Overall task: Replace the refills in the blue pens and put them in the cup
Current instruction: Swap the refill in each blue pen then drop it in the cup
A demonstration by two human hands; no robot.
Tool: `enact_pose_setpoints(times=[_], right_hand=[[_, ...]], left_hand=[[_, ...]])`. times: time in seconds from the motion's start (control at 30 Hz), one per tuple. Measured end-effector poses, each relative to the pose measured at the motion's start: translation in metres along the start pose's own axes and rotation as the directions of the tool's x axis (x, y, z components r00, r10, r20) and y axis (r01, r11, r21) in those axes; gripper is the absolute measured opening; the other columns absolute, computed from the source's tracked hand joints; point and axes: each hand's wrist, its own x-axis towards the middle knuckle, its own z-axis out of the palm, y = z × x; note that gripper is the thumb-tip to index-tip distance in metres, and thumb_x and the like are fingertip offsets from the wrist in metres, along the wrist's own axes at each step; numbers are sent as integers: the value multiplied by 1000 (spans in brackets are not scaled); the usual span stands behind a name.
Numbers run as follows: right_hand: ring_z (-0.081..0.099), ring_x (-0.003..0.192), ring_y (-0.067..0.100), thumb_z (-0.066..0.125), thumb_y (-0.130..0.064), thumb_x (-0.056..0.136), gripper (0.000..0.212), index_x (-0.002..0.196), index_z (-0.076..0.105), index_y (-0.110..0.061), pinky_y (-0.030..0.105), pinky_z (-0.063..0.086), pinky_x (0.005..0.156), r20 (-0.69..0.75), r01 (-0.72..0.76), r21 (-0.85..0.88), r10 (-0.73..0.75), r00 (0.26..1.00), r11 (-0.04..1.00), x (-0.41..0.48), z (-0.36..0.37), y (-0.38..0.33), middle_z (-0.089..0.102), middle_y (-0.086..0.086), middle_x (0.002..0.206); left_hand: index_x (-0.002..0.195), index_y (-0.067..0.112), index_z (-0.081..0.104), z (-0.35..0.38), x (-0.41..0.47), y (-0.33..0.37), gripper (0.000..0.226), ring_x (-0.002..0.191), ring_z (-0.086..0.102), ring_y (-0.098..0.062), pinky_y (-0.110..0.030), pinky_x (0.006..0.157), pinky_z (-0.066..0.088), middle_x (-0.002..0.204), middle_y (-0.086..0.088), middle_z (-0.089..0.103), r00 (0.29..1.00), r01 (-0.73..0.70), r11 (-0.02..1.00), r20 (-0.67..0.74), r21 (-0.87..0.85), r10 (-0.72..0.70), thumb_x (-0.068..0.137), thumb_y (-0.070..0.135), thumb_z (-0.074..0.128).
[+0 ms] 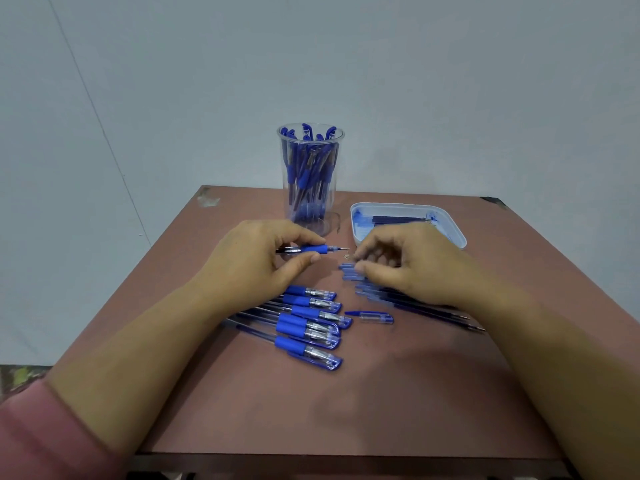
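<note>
My left hand [256,261] grips an uncapped blue pen [311,250] level above the table, its bare tip pointing right. My right hand [398,265] hovers just right of that tip with its fingers curled, over a pile of blue refills [349,271]. A tiny pale piece [347,257] shows at its fingertips; whether it is pinched is unclear. Several capped blue pens [311,323] lie in a row below my left hand. A loose pen cap [372,317] lies beside them. The clear cup [310,188] at the back holds several blue pens.
A white tray [457,233] with ink stains and several refills sits at the back right. More long refills [450,317] stretch out under my right wrist. The brown table [346,410] ends in a front edge near the bottom, and a plain wall stands behind.
</note>
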Motion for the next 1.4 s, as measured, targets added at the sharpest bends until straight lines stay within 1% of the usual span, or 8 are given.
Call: enact_pose_setpoints(times=[0.13, 0.47, 0.6, 0.73, 0.87, 1.13, 1.27, 1.4], right_hand=[[59, 67, 0, 75, -11, 81, 21, 81, 68, -32, 14, 51, 68, -176, 38, 125, -16, 984, 991, 1, -3, 4, 69, -9, 77], [64, 72, 8, 77, -16, 80, 23, 83, 66, -36, 17, 53, 70, -174, 125, 150, -99, 980, 981, 4, 15, -4, 69, -8, 76], [60, 69, 2, 66, -29, 89, 3, 91, 68, -30, 13, 45, 65, -122, 121, 38, -116, 986, 992, 6, 16, 0, 66, -14, 74], [63, 81, 7, 73, -29, 84, 25, 107, 65, -26, 15, 50, 75, -123, 166, 14, -163, 979, 986, 6, 14, 1, 65, -11, 88], [61, 82, 7, 66, -23, 90, 10, 99, 69, -20, 21, 50, 73, -148, 234, -100, -247, 958, 967, 9, 16, 1, 65, -12, 88], [60, 78, 10, 68, -25, 88, 11, 96, 69, -18, 27, 50, 70, -154, 238, -124, -256, 954, 963, 9, 16, 2, 66, -8, 83], [62, 84, 8, 67, -37, 86, 27, 109, 67, -22, 22, 51, 75, -139, 216, -94, -228, 964, 972, 8, 15, 3, 66, -8, 91], [59, 81, 8, 71, -23, 86, 15, 100, 67, -19, 22, 50, 72, -166, 268, -150, -291, 942, 952, 9, 16, 3, 64, -8, 88]], left_hand=[[106, 35, 72, 1, 0, 0, 26, 78, 66, -4, -36, 74, 56, 94, 20, 71, 1000, -6, 1000, 0, -5, 6, 85, 45, 62], [108, 32, 72, 2, -1, 5, 26, 81, 63, 1, -34, 72, 56, 93, 23, 68, 998, -56, 998, 11, -2, 56, 86, 41, 63], [108, 32, 73, 2, -1, 4, 26, 78, 65, -3, -35, 71, 55, 93, 21, 69, 998, -58, 998, 5, -11, 58, 87, 43, 63], [108, 33, 72, 3, -1, 3, 26, 78, 66, -4, -35, 71, 55, 95, 21, 69, 998, -61, 998, 3, -4, 61, 87, 44, 63], [108, 35, 72, 3, -1, 2, 26, 78, 66, -6, -36, 71, 55, 93, 20, 69, 998, -62, 998, 17, -3, 63, 87, 46, 62], [108, 34, 72, 2, -1, 5, 25, 77, 64, -3, -35, 70, 55, 91, 20, 69, 998, -65, 998, 8, -3, 65, 87, 43, 63], [109, 35, 72, 2, -1, 5, 26, 78, 65, -2, -34, 71, 55, 92, 21, 69, 998, -62, 998, 5, -7, 62, 87, 45, 62], [108, 34, 72, 3, -1, 4, 24, 78, 65, -4, -35, 71, 56, 92, 21, 69, 998, -58, 998, 4, -13, 58, 87, 43, 63]])
